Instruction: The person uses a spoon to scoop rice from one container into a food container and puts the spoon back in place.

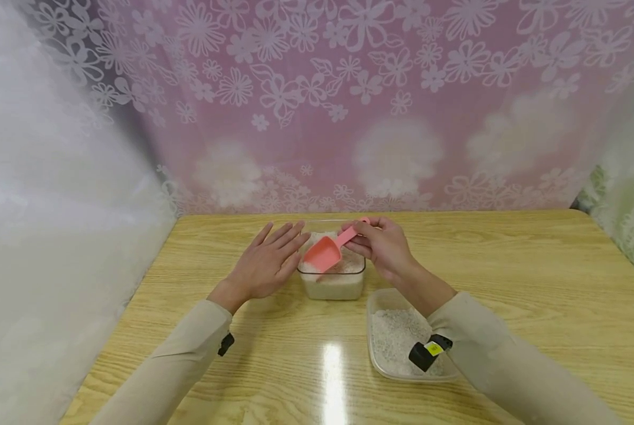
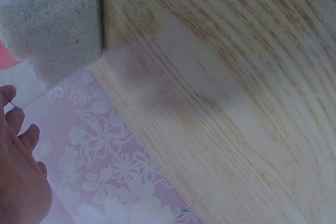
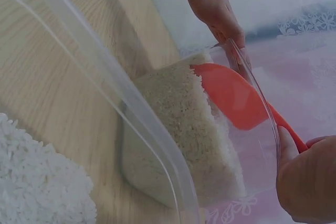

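Observation:
A pink scoop [image 1: 323, 254] is pinched by its handle in my right hand [image 1: 385, 247]. Its bowl tilts down inside a clear container [image 1: 332, 289] of rice, and in the right wrist view the scoop [image 3: 233, 95] has its tip at the surface of the rice [image 3: 173, 124]. My left hand [image 1: 266, 260] lies along the container's left side, fingers straight and spread near the rim. The left wrist view catches part of the left hand [image 2: 21, 177] beside the rice-filled container [image 2: 58, 19]. Whether the left fingers touch the wall, I cannot tell.
A second, wider plastic tub [image 1: 372, 348] holding white rice [image 3: 37, 177] stands nearer on the right, partly under my right forearm. Both sit on a wood-grain table [image 1: 274, 366]. A pink flowered curtain [image 1: 306, 118] hangs behind the table, with a pale sheet [image 1: 56, 206] at left.

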A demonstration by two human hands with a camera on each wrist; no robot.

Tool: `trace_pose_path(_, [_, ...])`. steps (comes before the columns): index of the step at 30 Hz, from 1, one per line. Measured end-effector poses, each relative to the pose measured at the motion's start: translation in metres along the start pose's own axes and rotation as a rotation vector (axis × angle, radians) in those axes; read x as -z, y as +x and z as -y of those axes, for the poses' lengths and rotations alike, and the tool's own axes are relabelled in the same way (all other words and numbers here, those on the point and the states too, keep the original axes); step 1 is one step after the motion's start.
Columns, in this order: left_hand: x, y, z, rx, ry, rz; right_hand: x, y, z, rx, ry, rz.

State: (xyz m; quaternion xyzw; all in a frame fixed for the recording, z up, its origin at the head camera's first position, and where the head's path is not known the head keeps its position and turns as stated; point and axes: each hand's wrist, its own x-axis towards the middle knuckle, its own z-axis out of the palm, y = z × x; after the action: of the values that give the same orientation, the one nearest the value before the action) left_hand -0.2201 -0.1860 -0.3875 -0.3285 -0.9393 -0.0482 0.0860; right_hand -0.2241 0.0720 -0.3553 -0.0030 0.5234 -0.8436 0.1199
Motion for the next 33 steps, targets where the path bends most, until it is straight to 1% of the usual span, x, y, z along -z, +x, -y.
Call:
trace_pose_path(5, [0.0,0.001,-0.001,0.002,-0.005,0.007,-0.002,0.001,0.002,-0.024,-0.012,-0.016])
trace_pose_path(13, [-0.001,0.002,-0.004,-0.005,-0.02,0.011,0.005,-0.003,0.004,-0.059,0.035,-0.057])
trace_pose_path(16, [-0.002,0.001,-0.004,-0.006,-0.03,0.008,0.01,-0.004,0.004,-0.082,0.083,-0.063])
trace_pose_path(19, [-0.002,0.001,-0.004,0.0,-0.028,-0.001,0.016,-0.004,0.005,-0.108,0.152,-0.042])
trace_pose_path(23, [-0.002,0.001,-0.002,-0.008,-0.023,-0.011,0.022,-0.004,0.007,-0.142,0.252,-0.007])
trace_pose_path(26, [-0.001,0.002,-0.002,-0.013,-0.026,-0.01,0.026,-0.004,0.01,-0.161,0.314,0.001])
trace_pose_path(33, [-0.002,0.0,-0.001,0.004,-0.037,-0.012,0.034,-0.006,0.017,-0.199,0.399,0.01])
